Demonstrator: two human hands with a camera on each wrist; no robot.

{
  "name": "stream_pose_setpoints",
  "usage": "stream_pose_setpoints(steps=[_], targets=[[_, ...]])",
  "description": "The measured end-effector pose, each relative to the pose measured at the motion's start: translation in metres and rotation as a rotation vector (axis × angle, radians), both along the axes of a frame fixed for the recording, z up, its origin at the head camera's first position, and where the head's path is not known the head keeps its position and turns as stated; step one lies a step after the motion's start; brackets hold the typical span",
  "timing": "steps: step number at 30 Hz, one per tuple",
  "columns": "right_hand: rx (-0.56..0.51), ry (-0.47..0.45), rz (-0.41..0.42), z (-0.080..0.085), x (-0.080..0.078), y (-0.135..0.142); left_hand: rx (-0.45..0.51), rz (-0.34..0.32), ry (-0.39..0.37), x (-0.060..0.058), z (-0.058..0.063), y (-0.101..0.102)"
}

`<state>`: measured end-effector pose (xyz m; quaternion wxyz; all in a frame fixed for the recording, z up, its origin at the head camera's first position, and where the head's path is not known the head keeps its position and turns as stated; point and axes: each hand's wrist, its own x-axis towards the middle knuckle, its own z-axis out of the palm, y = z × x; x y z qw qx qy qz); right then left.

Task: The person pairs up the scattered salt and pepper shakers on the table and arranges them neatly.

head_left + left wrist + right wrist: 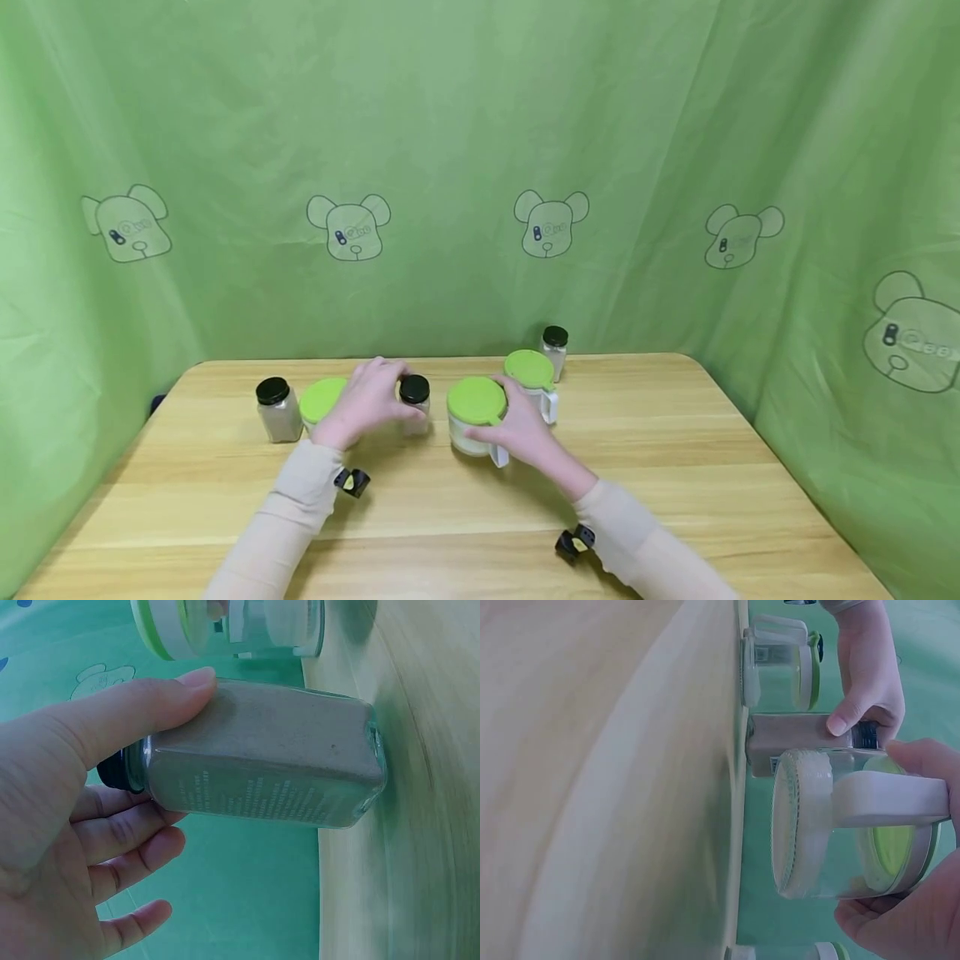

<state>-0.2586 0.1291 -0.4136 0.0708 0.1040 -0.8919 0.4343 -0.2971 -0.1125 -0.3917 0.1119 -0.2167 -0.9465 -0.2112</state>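
Between the two hands there is a gap, with one container facing the other across it. The left hand (367,402) grips a square jar (262,761) near its black cap (415,388), thumb on one side and fingers on the other. The right hand (522,427) clasps a handled pot (477,400) round its green-lidded top, white handle (499,455) towards the person. Both stand roughly upright, long axes vertical, the jar just inside the left hand, the pot just inside the right. The pot's underside seems to show from the right wrist, so I judge it lifted or tipped; whether the jar touches the worktop (450,525) I can't tell.

Greyish-brown powder (255,724) nearly fills the jar; the pot has a pale layer (814,855) low down. Outside the left hand are another jar (281,417) and a partly hidden pot (321,398). Beyond the right hand sit a lidded pot (529,370) and, behind it, a black-capped jar (554,343), contents unclear.
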Motion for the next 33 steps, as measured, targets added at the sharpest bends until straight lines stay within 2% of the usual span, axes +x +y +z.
stream_pose_setpoints(steps=[9,14,25,33], targets=[[0.03,0.019,-0.019,0.0,-0.004,-0.012,-0.013,-0.002,-0.01,-0.002,0.001,-0.006],[0.027,0.013,-0.026,-0.003,-0.009,-0.017,-0.017,0.018,-0.039,-0.004,0.0,-0.009],[0.015,-0.032,-0.09,-0.007,-0.019,-0.033,-0.029,0.009,-0.038,-0.009,-0.004,-0.014],[0.012,-0.037,-0.118,-0.011,-0.02,-0.044,-0.014,0.017,-0.057,-0.009,-0.004,-0.017]])
